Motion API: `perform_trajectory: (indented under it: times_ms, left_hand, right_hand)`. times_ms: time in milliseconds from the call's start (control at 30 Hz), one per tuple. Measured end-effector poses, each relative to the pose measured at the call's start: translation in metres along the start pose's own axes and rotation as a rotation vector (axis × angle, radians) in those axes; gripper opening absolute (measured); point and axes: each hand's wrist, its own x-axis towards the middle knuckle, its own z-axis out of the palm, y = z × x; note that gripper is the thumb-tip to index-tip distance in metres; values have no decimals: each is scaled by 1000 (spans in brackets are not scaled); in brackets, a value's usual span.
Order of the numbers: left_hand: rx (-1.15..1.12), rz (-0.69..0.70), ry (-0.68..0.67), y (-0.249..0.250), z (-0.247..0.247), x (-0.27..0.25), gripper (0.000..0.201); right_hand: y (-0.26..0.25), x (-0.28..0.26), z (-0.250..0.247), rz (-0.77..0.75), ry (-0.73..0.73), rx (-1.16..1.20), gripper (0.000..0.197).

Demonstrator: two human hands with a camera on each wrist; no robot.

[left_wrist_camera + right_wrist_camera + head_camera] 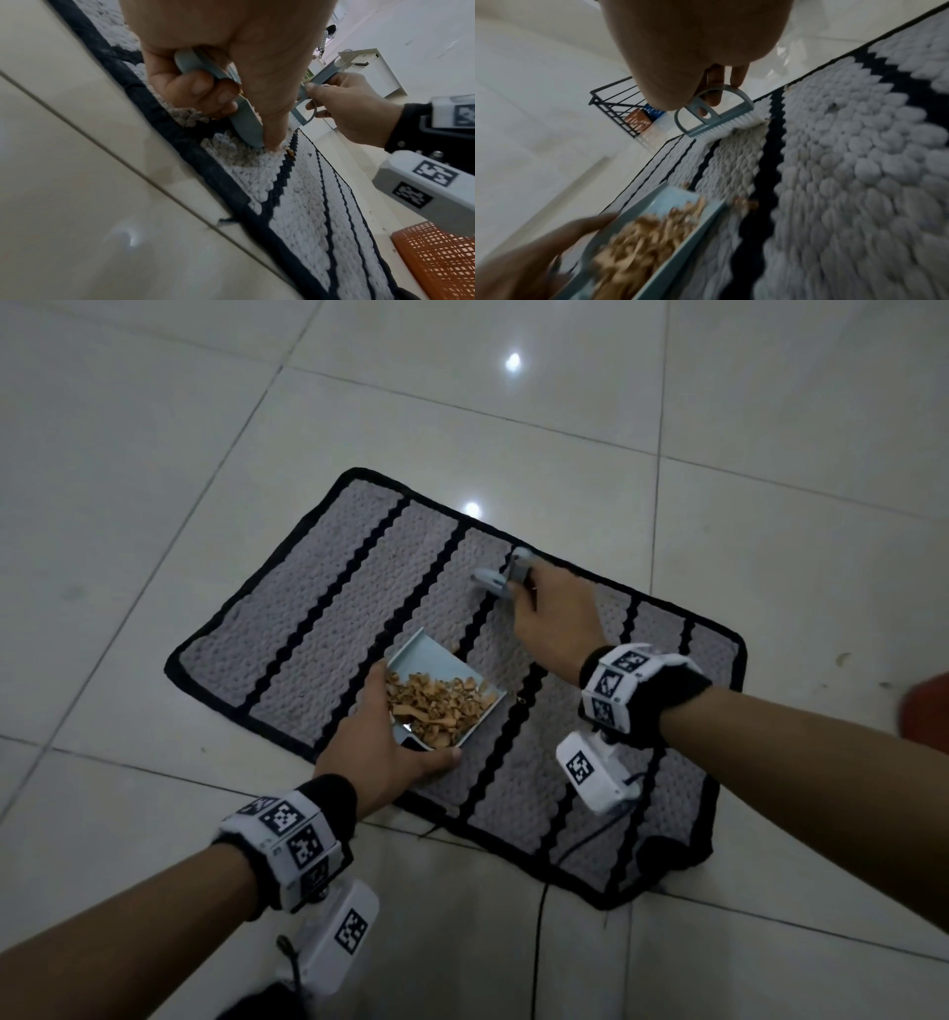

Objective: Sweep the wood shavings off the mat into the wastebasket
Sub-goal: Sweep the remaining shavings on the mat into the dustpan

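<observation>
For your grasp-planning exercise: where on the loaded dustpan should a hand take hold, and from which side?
Grip the dustpan at its rear handle end, coming from the near mat edge, as the left hand does. Its open lip faces away toward the brush, and the wood shavings fill the tray, so a rear hold probably keeps it level.

Wastebasket (437,261): orange mesh at 4 o'clock in the left wrist view, cut by the frame edge, rim only.
Dustpan (654,239): smeared with blur at 7 o'clock in the right wrist view, near end off frame.
Left hand (526,259): a blurred shape, fingers unreadable.
Brush (500,577): bristles hidden behind the right hand (552,618) at 12 o'clock.
</observation>
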Motion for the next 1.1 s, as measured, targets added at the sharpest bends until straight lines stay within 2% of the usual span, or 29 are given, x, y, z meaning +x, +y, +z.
perform_trajectory:
  times_ms: [100, 200, 300, 433, 533, 667, 867, 933, 1033, 1100]
  left_hand:
    - [20, 7, 9, 1, 1, 0, 129]
    - [17, 24, 24, 1, 2, -1, 127]
    - [36, 41, 21, 2, 2, -1, 127]
    - [64, 60, -16, 6, -1, -2, 125]
    - [116, 67, -55, 2, -9, -1, 127]
    - [153, 79, -87, -13, -21, 2, 133]
    - [183, 134, -144, -21, -23, -4, 131]
    - [183, 139, -145, -19, -19, -4, 129]
    - [158, 145, -115, -15, -13, -7, 126]
    - [138, 164, -98, -12, -10, -10, 126]
  right_hand:
    - [-17, -27, 6, -115, -42, 55, 15]
    - [-25, -53, 7, -137, -131, 134, 13]
    - [-25, -63, -3, -58, -128, 231, 12]
    - [-13, -55, -25, 85, -18, 354, 16]
    - [6, -53, -45, 136, -36, 380, 18]
    - [34, -58, -67, 129, -187, 281, 16]
    - [48, -55, -78, -72, -431, -12, 12]
    - [40, -49, -72, -114, -437, -50, 10]
    - [27, -38, -62, -166, -421, -43, 18]
    - [26, -36, -60, -166, -415, -17, 14]
